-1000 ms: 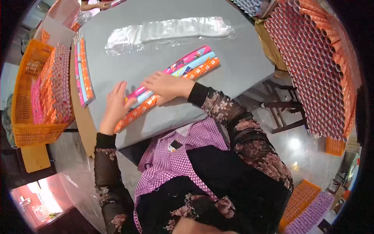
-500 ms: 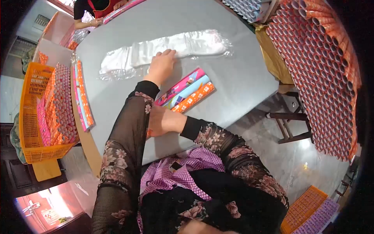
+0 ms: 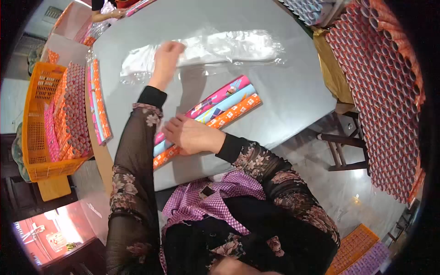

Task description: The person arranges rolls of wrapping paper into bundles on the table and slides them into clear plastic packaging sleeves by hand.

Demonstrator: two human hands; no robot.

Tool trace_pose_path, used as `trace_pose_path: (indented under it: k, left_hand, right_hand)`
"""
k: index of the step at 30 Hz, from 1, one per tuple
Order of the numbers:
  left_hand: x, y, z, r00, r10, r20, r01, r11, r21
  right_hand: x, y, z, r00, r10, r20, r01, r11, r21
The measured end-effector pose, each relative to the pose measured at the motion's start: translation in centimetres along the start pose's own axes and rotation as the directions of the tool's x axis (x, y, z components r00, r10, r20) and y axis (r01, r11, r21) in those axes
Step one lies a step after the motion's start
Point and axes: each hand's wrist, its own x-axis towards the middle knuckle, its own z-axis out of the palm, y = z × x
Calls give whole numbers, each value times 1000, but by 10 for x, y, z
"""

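A person's right hand [image 3: 195, 136] lies spread across three printed pink, light-blue and orange cylindrical rolls [image 3: 228, 102] near on a grey counter [image 3: 293, 107], the left hand [image 3: 167, 57] curled, grip unclear, over far clear plastic sleeves [image 3: 247, 46].

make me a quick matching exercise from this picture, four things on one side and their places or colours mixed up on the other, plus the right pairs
Column one
1. right hand
2. clear plastic bags
3. orange basket
4. checked cloth

Column two
a. purple and white
b. laid over the three rolls
c. at the picture's left, beside the grey table
d. on the tabletop, farther from the wearer than the three rolls

Right pairs: 1-b, 2-d, 3-c, 4-a
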Motion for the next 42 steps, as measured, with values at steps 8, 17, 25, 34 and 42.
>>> trace_pose_path:
  k: [8,17,25,34,42]
  left_hand:
    - [-41,-51,-222,927,-98,-362,-162,765,-624]
    - [-260,-163,-478,604,-99,-791,-15,991,-135]
    - [-306,-70,-500,188,-124,-974,-123,981,-149]
    - [-263,-30,-255,813,378,-443,-90,834,545]
    - [-298,-85,-140,962,115,-247,17,880,475]
  right_hand:
    - [5,-3,-16,987,42,156,-52,997,64]
    - [6,0,-12,987,4,161,-15,997,70]
    - [8,-5,-17,988,-6,154,-2,999,47]
    - [11,-1,-14,968,58,243,-70,997,42]
    - [15,-5,-19,961,70,267,-82,996,33]
